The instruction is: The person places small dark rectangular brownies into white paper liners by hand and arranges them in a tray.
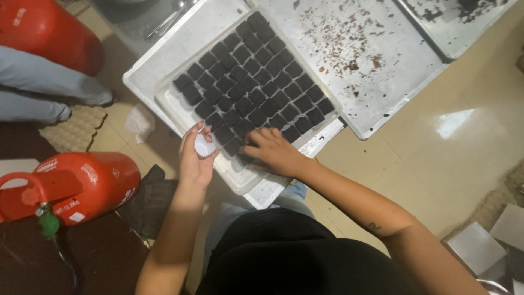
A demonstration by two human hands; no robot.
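Note:
A white tray (176, 111) rests on my lap, filled with several rows of dark square brownie pieces (256, 82). My left hand (196, 158) holds a small white paper cup (204, 146) at the tray's near left edge. My right hand (273, 150) lies on the tray's near end, fingers curled down over a dark piece at the last row; whether it grips the piece is hidden by the fingers.
A large metal baking sheet (376, 65) with dark crumbs lies on the floor beyond the tray, another sheet (453, 27) behind it. Two red gas cylinders (76, 186) (49, 30) stand at left, beside someone's leg in light trousers (43, 82). White boxes (480, 246) sit at lower right.

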